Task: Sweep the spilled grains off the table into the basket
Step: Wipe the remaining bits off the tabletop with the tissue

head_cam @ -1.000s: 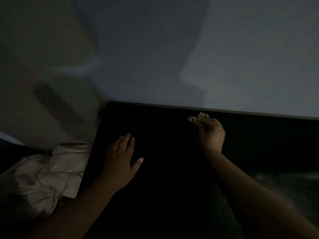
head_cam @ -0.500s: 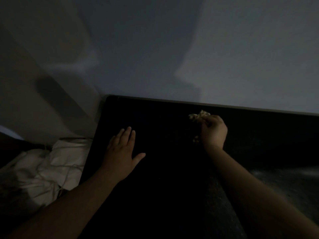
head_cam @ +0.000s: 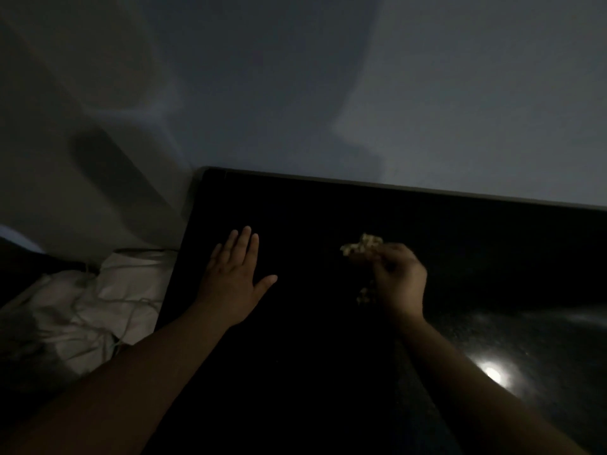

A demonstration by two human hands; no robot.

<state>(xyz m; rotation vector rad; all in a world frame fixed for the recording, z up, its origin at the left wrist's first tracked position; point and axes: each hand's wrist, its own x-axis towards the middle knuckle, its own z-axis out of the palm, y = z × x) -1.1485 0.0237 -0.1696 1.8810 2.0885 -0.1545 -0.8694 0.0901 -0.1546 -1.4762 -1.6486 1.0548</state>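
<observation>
Left hand: left hand [head_cam: 235,277] lies flat on the table [head_cam: 328,372], palm down, fingers spread wide and pointing to 12 o'clock, thumb out toward 3 o'clock. It holds nothing.
Right hand: right hand [head_cam: 399,280] is curled narrow around a pale crumpled wad [head_cam: 361,246]. The wad sticks out of the fingertips at 11 o'clock of the hand. Whether it is cloth or paper cannot be told.
Table: dark top filling the lower centre. Its far edge runs against the wall [head_cam: 328,93] at 12 o'clock. A bright glare spot [head_cam: 492,374] sits at 4 o'clock.
Bundle: pale fabric and cords [head_cam: 98,307] lie off the table's left edge, at 9 o'clock.
Grains: a small pale cluster of grains [head_cam: 364,295] shows just below the right hand, at 7 o'clock of it. Whether it lies on the table or hangs from the hand cannot be told. Other grains are lost in the dark.
Basket: not in view.
Step in hand: judged as gathering, with the wad serving as the sweeper and the left hand bracing.
Next move: likely calls for lowering the wad onto the top and dragging it through the cluster toward a table edge. The basket must first be found and placed under that edge.
</observation>
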